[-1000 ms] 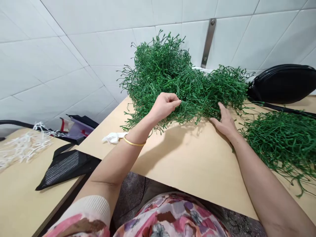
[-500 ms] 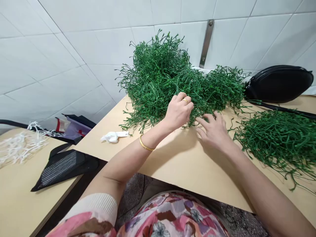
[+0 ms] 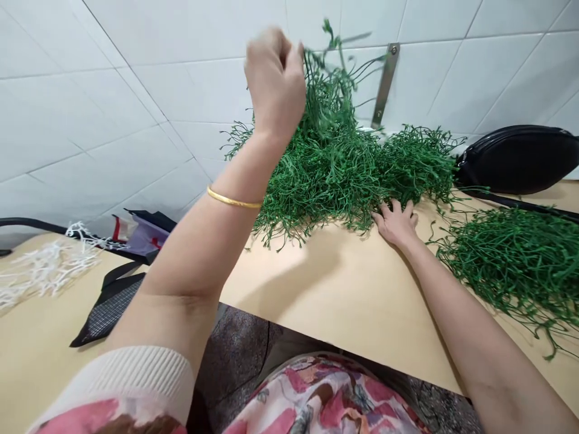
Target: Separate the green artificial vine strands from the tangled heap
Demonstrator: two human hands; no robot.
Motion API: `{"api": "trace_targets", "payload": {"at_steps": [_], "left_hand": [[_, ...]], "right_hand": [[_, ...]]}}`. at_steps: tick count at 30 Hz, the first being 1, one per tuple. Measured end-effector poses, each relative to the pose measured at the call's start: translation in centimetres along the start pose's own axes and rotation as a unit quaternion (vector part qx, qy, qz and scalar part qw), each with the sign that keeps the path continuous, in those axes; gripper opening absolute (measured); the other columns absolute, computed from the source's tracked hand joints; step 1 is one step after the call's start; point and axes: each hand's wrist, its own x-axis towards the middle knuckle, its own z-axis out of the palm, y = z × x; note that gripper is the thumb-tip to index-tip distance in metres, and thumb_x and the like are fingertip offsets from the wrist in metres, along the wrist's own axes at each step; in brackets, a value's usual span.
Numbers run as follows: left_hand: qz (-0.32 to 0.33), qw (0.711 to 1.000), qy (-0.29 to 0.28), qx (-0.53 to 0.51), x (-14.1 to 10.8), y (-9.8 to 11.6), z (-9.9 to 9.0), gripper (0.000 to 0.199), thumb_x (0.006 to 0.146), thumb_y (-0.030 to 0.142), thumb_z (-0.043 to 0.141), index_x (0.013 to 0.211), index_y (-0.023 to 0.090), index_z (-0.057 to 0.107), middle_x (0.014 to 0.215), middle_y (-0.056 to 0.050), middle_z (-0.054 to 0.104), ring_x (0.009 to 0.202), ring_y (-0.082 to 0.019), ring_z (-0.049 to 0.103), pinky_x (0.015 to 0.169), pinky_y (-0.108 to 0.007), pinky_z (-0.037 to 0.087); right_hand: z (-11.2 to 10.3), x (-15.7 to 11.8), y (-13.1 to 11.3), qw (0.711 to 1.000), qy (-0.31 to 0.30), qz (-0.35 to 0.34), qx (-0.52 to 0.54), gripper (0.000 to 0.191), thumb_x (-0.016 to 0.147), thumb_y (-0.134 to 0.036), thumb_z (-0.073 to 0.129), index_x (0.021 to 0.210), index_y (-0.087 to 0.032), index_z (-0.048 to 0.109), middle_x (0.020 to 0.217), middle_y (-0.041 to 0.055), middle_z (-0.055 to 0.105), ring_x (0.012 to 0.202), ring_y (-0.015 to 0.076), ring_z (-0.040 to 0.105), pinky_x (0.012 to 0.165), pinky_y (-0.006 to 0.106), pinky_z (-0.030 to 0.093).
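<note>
My left hand [image 3: 275, 81] is raised high in front of the tiled wall, its fingers closed around some thin green artificial plant stems [image 3: 332, 78]. These are smeared by motion and trail to the right over the big heap of green stems [image 3: 325, 175] on the table. My right hand [image 3: 395, 222] rests low at the heap's front edge, fingers spread against the table and the nearest stems. To its right lies a second, flatter pile of green stems [image 3: 515, 259].
A black bag [image 3: 520, 160] with a strap stands at the back right. A metal bracket [image 3: 386, 84] is fixed to the wall. On the left table [image 3: 40, 355] are white branching pieces [image 3: 49, 265], a black mesh item [image 3: 108, 307] and a purple item [image 3: 142, 232].
My left hand has risen from the heap up and to the left, pulling stems with it. My right hand has shifted slightly right and settled at the heap's front edge.
</note>
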Motion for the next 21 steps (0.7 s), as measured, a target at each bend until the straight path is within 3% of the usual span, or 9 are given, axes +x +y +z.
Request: {"api": "trace_targets", "payload": {"at_steps": [3, 5, 7, 9, 12, 14, 17, 21], "left_hand": [[-0.17, 0.983, -0.059, -0.038, -5.3, -1.2, 0.5, 0.033, 0.082, 0.023, 0.055, 0.056, 0.018, 0.036, 0.054, 0.002, 0.038, 0.055, -0.007, 0.042, 0.054, -0.021, 0.034], [-0.289, 0.948, -0.097, -0.092, -9.6, -1.7, 1.0, 0.03, 0.08, 0.025, 0.057, 0.057, 0.017, 0.04, 0.049, 0.004, 0.039, 0.05, -0.006, 0.045, 0.051, -0.02, 0.035], [-0.353, 0.917, -0.13, -0.133, -13.2, -1.8, 1.1, 0.025, 0.08, 0.025, 0.055, 0.06, 0.016, 0.043, 0.047, 0.004, 0.042, 0.046, -0.007, 0.047, 0.049, -0.02, 0.036], [-0.359, 0.91, -0.163, -0.13, -16.1, -1.8, 0.8, 0.021, 0.079, 0.023, 0.053, 0.061, 0.016, 0.045, 0.048, 0.004, 0.045, 0.046, -0.007, 0.047, 0.048, -0.02, 0.036], [-0.305, 0.92, -0.229, -0.088, -19.5, -1.5, 0.0, 0.019, 0.076, 0.023, 0.055, 0.06, 0.014, 0.05, 0.052, 0.003, 0.048, 0.049, -0.006, 0.044, 0.051, -0.02, 0.036], [-0.3, 0.91, -0.273, -0.088, -21.6, -1.1, -0.2, 0.017, 0.075, 0.023, 0.056, 0.062, 0.014, 0.052, 0.055, 0.003, 0.049, 0.052, -0.006, 0.045, 0.052, -0.02, 0.036], [-0.36, 0.874, -0.309, -0.107, -24.1, -0.3, 0.0, 0.011, 0.074, 0.02, 0.056, 0.065, 0.013, 0.053, 0.056, 0.002, 0.05, 0.052, -0.007, 0.046, 0.052, -0.021, 0.036], [-0.463, 0.814, -0.315, -0.157, -25.2, 0.8, 1.4, 0.009, 0.072, 0.013, 0.058, 0.065, 0.013, 0.052, 0.055, 0.002, 0.052, 0.049, -0.006, 0.047, 0.052, -0.021, 0.038]], "right_hand": [[-0.8, 0.4, 0.2, 1.0, -0.023, -0.005, 0.01, 0.061, 0.085, -0.056, 0.029, 0.134, -0.022, 0.043, 0.141, 0.0145, 0.034, 0.128, 0.0456, 0.022, 0.094, 0.061, 0.03], [-1.8, 0.0, 0.8, 0.999, -0.023, -0.021, 0.013, 0.061, 0.083, -0.057, 0.035, 0.132, -0.024, 0.045, 0.139, 0.0146, 0.037, 0.125, 0.0435, 0.029, 0.093, 0.06, 0.032], [-3.0, -0.8, 1.7, 0.999, 0.001, -0.042, 0.007, 0.058, 0.081, -0.057, 0.038, 0.127, -0.024, 0.051, 0.136, 0.0138, 0.041, 0.121, 0.0421, 0.034, 0.091, 0.06, 0.033], [-4.2, -2.0, 2.6, 0.997, 0.044, -0.057, 0.0, 0.05, 0.082, -0.054, 0.039, 0.117, -0.024, 0.06, 0.13, 0.012, 0.049, 0.119, 0.0407, 0.037, 0.091, 0.059, 0.033], [-5.7, -4.2, 3.4, 0.99, 0.119, -0.079, 0.009, 0.04, 0.083, -0.046, 0.042, 0.101, -0.02, 0.067, 0.116, 0.0109, 0.06, 0.117, 0.0373, 0.04, 0.093, 0.055, 0.032], [-6.3, -6.0, 3.3, 0.983, 0.141, -0.109, 0.044, 0.035, 0.083, -0.04, 0.044, 0.096, -0.017, 0.068, 0.106, 0.0117, 0.064, 0.109, 0.0329, 0.048, 0.092, 0.051, 0.036], [-6.9, -8.8, 2.8, 0.974, 0.101, -0.127, 0.156, 0.027, 0.081, -0.034, 0.047, 0.089, -0.018, 0.068, 0.095, 0.0089, 0.068, 0.091, 0.0247, 0.059, 0.082, 0.04, 0.045], [-6.7, -11.8, 2.0, 0.956, -0.02, -0.055, 0.288, 0.022, 0.08, -0.036, 0.052, 0.076, -0.019, 0.066, 0.074, 0.0044, 0.067, 0.072, 0.0195, 0.062, 0.063, 0.03, 0.047]]}}
